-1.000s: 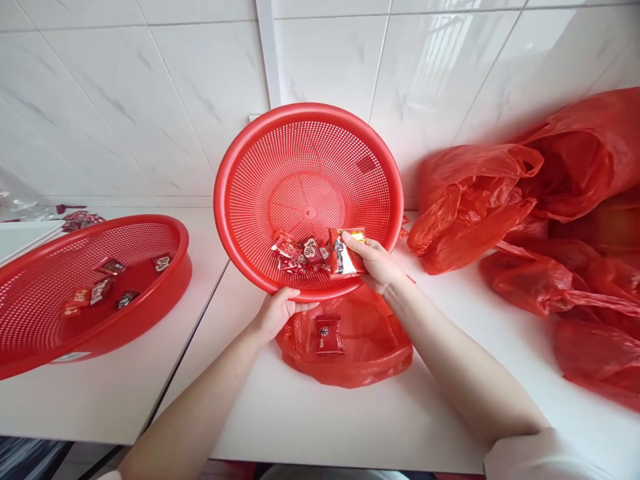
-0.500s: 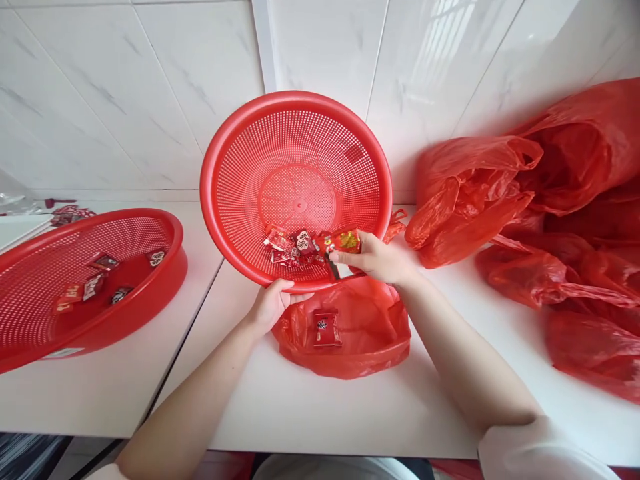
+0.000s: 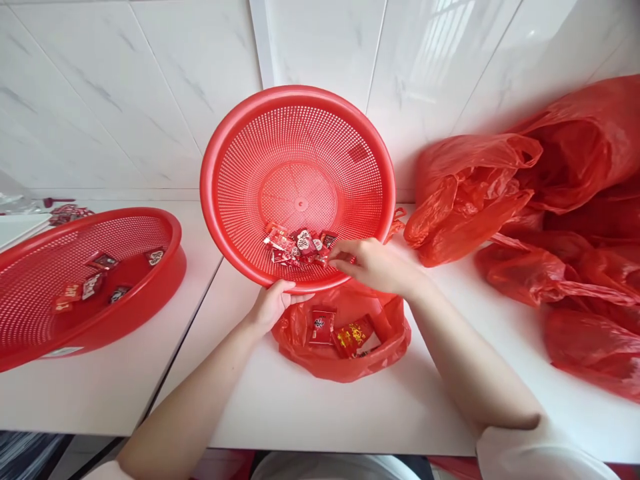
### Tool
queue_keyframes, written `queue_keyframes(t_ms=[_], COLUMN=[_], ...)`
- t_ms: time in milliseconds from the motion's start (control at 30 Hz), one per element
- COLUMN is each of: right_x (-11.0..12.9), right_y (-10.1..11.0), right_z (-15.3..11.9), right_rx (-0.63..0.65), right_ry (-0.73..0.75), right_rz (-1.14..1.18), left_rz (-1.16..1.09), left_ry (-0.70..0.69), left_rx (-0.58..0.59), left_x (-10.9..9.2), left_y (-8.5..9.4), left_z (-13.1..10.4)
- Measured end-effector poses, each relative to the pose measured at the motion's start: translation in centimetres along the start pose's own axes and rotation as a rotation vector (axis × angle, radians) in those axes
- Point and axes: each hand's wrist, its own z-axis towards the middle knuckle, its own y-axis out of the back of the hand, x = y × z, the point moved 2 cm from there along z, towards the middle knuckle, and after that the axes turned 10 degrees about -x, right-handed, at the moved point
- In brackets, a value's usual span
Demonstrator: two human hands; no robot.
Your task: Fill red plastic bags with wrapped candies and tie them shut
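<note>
The left hand point(image 3: 270, 308) grips the near rim of the middle basket point(image 3: 217, 143), thumb on top and fingers beneath. The right hand point(image 3: 370, 267) is curled narrow at the basket's right inner side, fingertips beside the small packets point(image 3: 304, 243); I cannot tell whether it holds 1 of them. The basket tilts, its mouth facing the viewer. Below it, toward the worktop's point(image 3: 280, 417) near edge, an open red bag point(image 3: 320, 370) lies with 2 packets showing: a dark red packet point(image 3: 323, 327) and a red-and-gold packet point(image 3: 353, 337). Left of the worktop's seam, a second basket point(image 3: 150, 307) holds a few more packets point(image 3: 93, 285). Right of the middle basket, filled-out red bags point(image 3: 465, 200) spread from the back edge forward. At the back edge stands a tiled wall point(image 3: 150, 100).
</note>
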Motion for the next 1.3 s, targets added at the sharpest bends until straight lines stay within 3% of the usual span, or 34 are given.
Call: queue_keyframes(t_ms=[267, 433, 533, 633, 733, 900, 1067, 1233, 1300], right_x=[1.0, 1.1, 0.2, -0.9, -1.5, -2.1, -1.8, -0.7, -1.3], right_y=[-5.7, -7.1, -6.9, -6.2, -5.4, -4.2, -2.6, -0.2, 0.1], right_z=[0.5, 0.9, 1.4, 1.9, 2.2, 2.0, 1.5, 0.1, -0.5], right_rx=[0.026, -0.082, -0.167, -0.277, -0.260, -0.233, -0.089, 0.464, 0.587], right_ry=[0.181, 0.179, 0.054, -0.234, -0.448, -0.461, -0.437, -0.279, -0.200], right_rz=[0.005, 0.016, 0.314, 0.857, 1.253, 1.280, 1.142, 0.806, 0.552], left_rz=[0.026, 0.009, 0.002, 0.009, 0.026, -0.025, -0.063, -0.122, -0.141], left_ry=[0.030, 0.076, 0.082, 0.051, -0.005, -0.044, -0.029, -0.009, -0.011], left_rx=[0.060, 0.059, 0.039, 0.027, 0.009, -0.019, -0.072, -0.063, -0.071], left_x=[0.3, 0.6, 0.6, 0.2, -0.2, -0.7, -1.2, -1.8, -2.0], left_y=[-0.6, -0.4, -0.1, 0.1, 0.2, 0.4, 0.3, 0.0, -0.2], left_z=[-1.0, -1.0, -0.9, -0.7, -0.4, 0.1, 0.4, 0.4, 0.4])
